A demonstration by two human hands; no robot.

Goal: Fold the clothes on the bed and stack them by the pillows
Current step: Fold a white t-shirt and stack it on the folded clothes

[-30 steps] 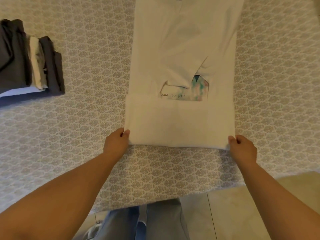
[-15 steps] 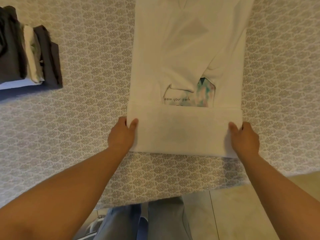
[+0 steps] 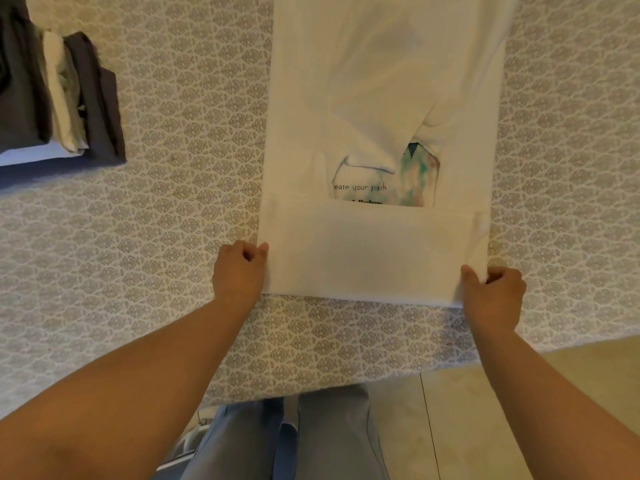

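A white T-shirt (image 3: 377, 98) lies lengthwise on the patterned bedspread (image 3: 173, 237), its sleeves folded inward and a pastel print with black lettering showing in the gap. Its near end is turned up into a flat band (image 3: 367, 251) that covers the lower part of the print. My left hand (image 3: 239, 271) grips the left edge of that band, fingers curled round the cloth. At the band's right edge my right hand (image 3: 491, 292) grips the cloth, with the thumb on top.
A stack of folded clothes (image 3: 59, 98), dark grey and white, sits at the far left on the bed. The bed's near edge meets a tiled floor (image 3: 519, 410) at the lower right. My blue trouser legs (image 3: 294, 441) stand against the bed.
Both hands slid back along the folded band's side edges toward the near fold and now grip them with curled fingers. The band lies over the lower part of the print.
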